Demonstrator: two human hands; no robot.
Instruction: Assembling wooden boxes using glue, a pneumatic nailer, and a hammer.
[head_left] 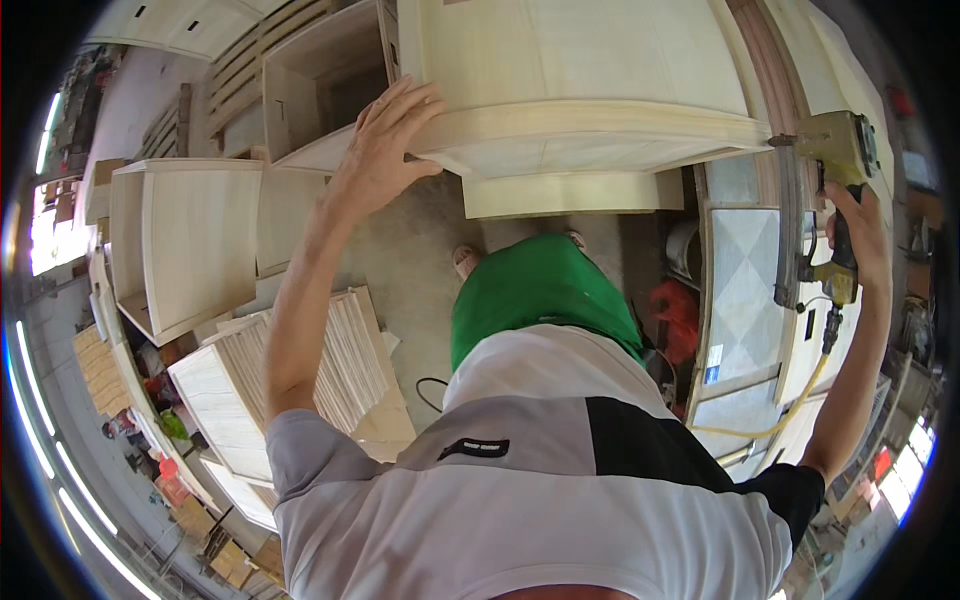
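Grey-and-white shirt (540, 480) fills the foreground, a small black rectangular label on its chest. Left hand (388, 140) lies spread, fingers flat against the pale wooden cabinet's (590, 90) moulded corner edge. Right hand (862, 240) grips a yellow nail gun (835, 165) beside that cabinet's right edge.

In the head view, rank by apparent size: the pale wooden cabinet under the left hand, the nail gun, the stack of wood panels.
1. Pale wooden cabinet, largest.
2. Stack of wood panels.
3. Nail gun, smallest.
Fisheye distortion and nearness make true sizes unsure.
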